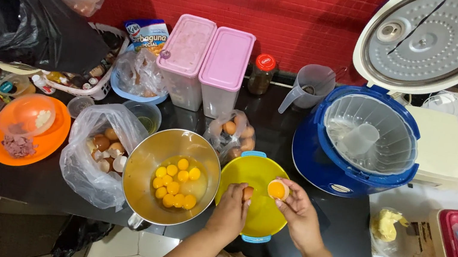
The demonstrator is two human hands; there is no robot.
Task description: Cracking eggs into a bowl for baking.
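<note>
Two half shells sit over the yellow bowl [255, 178]: right hand [299, 214] cups the yolk-filled shell [277, 189], best kept level, while left hand [230, 210] grips the other half [247, 193].

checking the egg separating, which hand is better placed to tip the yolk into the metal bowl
Right: the right hand holds the half shell with the yolk. The left hand, nearer the metal bowl, holds the other shell half.

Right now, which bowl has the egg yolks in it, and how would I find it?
Start at the big blue rice cooker with its lid up on the black counter, then go left past the yellow bowl under the hands. Next to it sits the shiny metal bowl, beside a plastic bag of eggshells. It is the only bowl that holds many round yellow yolks.
</note>
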